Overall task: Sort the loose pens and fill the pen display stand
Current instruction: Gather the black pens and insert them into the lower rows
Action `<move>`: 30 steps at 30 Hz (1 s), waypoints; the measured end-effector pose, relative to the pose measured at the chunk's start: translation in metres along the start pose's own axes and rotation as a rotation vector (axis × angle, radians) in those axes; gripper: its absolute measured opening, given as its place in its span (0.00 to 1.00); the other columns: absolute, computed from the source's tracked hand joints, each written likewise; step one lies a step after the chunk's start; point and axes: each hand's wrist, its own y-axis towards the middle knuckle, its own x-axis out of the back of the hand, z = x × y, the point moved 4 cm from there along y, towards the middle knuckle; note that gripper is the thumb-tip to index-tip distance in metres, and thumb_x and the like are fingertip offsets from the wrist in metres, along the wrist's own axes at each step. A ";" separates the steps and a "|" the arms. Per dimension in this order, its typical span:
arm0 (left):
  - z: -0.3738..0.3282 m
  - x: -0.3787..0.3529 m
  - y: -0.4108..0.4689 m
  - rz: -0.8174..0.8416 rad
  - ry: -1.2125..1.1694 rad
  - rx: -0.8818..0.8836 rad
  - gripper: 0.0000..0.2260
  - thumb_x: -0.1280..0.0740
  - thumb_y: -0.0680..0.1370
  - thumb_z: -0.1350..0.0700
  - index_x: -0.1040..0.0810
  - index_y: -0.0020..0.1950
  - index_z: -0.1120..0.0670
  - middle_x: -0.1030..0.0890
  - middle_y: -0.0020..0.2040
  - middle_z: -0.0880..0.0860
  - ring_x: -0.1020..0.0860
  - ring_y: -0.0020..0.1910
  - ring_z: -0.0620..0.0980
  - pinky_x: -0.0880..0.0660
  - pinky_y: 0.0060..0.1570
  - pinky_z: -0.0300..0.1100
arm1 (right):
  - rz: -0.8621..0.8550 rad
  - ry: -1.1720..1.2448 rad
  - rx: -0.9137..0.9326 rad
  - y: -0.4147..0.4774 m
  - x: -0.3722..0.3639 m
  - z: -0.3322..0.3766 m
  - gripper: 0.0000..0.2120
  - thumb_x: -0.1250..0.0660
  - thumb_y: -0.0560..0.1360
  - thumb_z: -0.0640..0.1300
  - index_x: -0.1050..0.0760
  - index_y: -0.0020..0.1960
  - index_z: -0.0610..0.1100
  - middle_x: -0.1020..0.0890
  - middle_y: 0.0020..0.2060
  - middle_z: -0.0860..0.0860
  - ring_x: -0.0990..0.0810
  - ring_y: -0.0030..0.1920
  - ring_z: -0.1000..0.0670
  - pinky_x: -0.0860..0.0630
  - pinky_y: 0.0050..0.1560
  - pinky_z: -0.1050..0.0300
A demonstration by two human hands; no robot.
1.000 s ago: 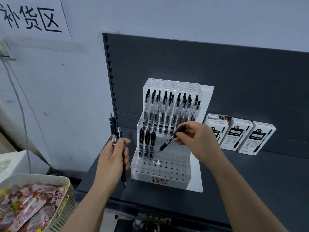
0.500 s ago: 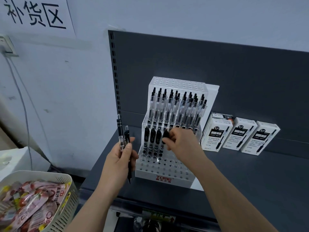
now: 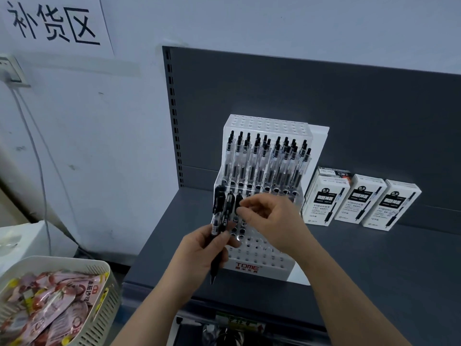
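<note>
In front of the TOME pen display stand (image 3: pixel 259 267): left hand (image 3: pixel 199 250) clenched around two black gel pens (image 3: pixel 220 221). At 2 o'clock from it, right hand (image 3: pixel 272 221), fingertips pinched at a racked pen's (image 3: pixel 239 199) top.

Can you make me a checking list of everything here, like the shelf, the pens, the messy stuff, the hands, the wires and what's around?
Surface: dark grey shelf, bare in front of the boxes.
Job's things: white pen display stand; upper tier full of pens, lower holes mostly open.
Clutter: three pen boxes standing at the right; basket of pink snack packets at lower left.
Hands: left hand holds loose pens; right hand pinches at their tops, in front of the stand.
Cables: grey cable hangs down the wall from a socket.
Surroundings: pale wall, paper sign with black characters.
</note>
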 end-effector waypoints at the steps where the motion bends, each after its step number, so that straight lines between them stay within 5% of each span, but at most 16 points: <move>1: 0.001 -0.003 0.001 0.022 0.013 -0.002 0.08 0.38 0.80 0.60 0.19 0.53 0.58 0.18 0.37 0.52 0.27 0.31 0.46 0.27 0.34 0.38 | 0.039 0.049 0.001 -0.002 -0.002 0.003 0.06 0.27 0.72 0.50 0.18 0.46 0.48 0.17 0.34 0.54 0.22 0.33 0.58 0.24 0.36 0.64; 4: 0.004 -0.009 0.003 0.048 0.072 0.009 0.09 0.37 0.80 0.60 0.19 0.48 0.61 0.19 0.32 0.49 0.26 0.31 0.45 0.28 0.35 0.34 | 0.087 0.124 -0.024 -0.004 -0.003 0.006 0.06 0.27 0.73 0.46 0.17 0.46 0.44 0.20 0.27 0.57 0.26 0.26 0.61 0.31 0.30 0.70; 9: 0.010 0.002 0.009 -0.056 0.030 0.026 0.09 0.39 0.81 0.59 0.20 0.55 0.55 0.15 0.47 0.53 0.18 0.47 0.49 0.21 0.50 0.42 | 0.002 0.165 -0.048 -0.003 0.033 -0.001 0.04 0.34 0.77 0.38 0.20 0.48 0.41 0.16 0.33 0.48 0.19 0.33 0.53 0.21 0.37 0.63; 14: 0.010 0.014 0.010 -0.137 0.188 -0.019 0.11 0.43 0.83 0.53 0.22 0.51 0.53 0.31 0.29 0.46 0.34 0.28 0.45 0.32 0.32 0.43 | -0.239 -0.052 0.091 -0.002 0.059 0.000 0.05 0.34 0.78 0.37 0.21 0.46 0.42 0.17 0.34 0.48 0.19 0.33 0.58 0.21 0.38 0.65; 18: 0.007 0.010 0.011 -0.160 0.095 0.008 0.13 0.46 0.83 0.52 0.30 0.48 0.59 0.36 0.30 0.48 0.39 0.27 0.45 0.38 0.29 0.41 | -0.211 -0.265 0.114 0.002 0.040 -0.007 0.07 0.36 0.79 0.41 0.20 0.48 0.40 0.18 0.35 0.49 0.20 0.34 0.49 0.21 0.36 0.55; 22: 0.008 0.010 0.010 -0.140 0.051 -0.014 0.12 0.49 0.84 0.55 0.31 0.45 0.57 0.33 0.33 0.51 0.37 0.27 0.45 0.35 0.31 0.42 | -0.095 -0.414 0.113 0.009 0.018 -0.013 0.08 0.37 0.80 0.43 0.21 0.48 0.42 0.18 0.36 0.50 0.25 0.28 0.55 0.29 0.29 0.64; 25: 0.012 0.013 0.010 -0.141 0.080 -0.042 0.11 0.46 0.83 0.57 0.26 0.47 0.57 0.27 0.35 0.51 0.29 0.32 0.47 0.27 0.38 0.44 | -0.055 -0.428 0.072 0.011 0.008 -0.017 0.09 0.37 0.80 0.45 0.21 0.52 0.41 0.17 0.37 0.49 0.22 0.29 0.53 0.22 0.33 0.59; 30: 0.013 0.013 0.009 -0.121 0.060 -0.062 0.08 0.39 0.80 0.62 0.21 0.53 0.56 0.16 0.42 0.51 0.19 0.41 0.48 0.22 0.47 0.40 | -0.040 -0.442 0.001 0.012 0.012 -0.021 0.12 0.35 0.79 0.46 0.20 0.44 0.40 0.17 0.33 0.48 0.22 0.26 0.52 0.21 0.32 0.59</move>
